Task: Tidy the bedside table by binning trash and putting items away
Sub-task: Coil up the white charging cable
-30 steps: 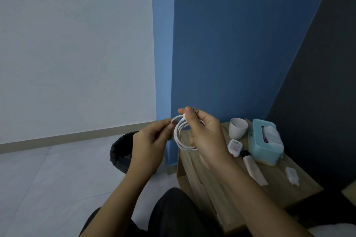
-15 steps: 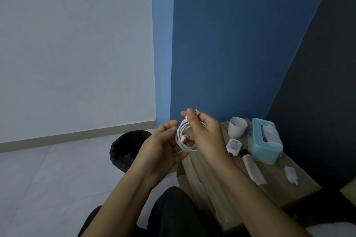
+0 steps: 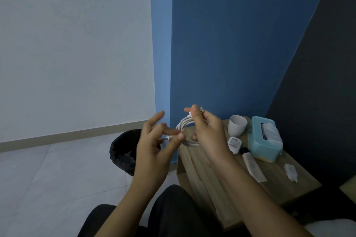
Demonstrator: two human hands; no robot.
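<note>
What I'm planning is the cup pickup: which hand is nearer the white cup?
Right. The right hand, gripping the coiled cable, is beside the cup, on its left in view. The left hand, pinching the cable's end, is farther off, toward the bin.

Both your forearms come up bare from the lower edge of the view and converge. Your left hand (image 3: 152, 150) pinches the loose end of the white cable (image 3: 183, 123) between its thumb and a fingertip, with the other fingers splayed upward and free. Your right hand (image 3: 209, 134) has its back toward you, fingers curled round the cable's coil and thumb pressed on top next to the plug. The hands are just beside each other, joined only by the cable.
</note>
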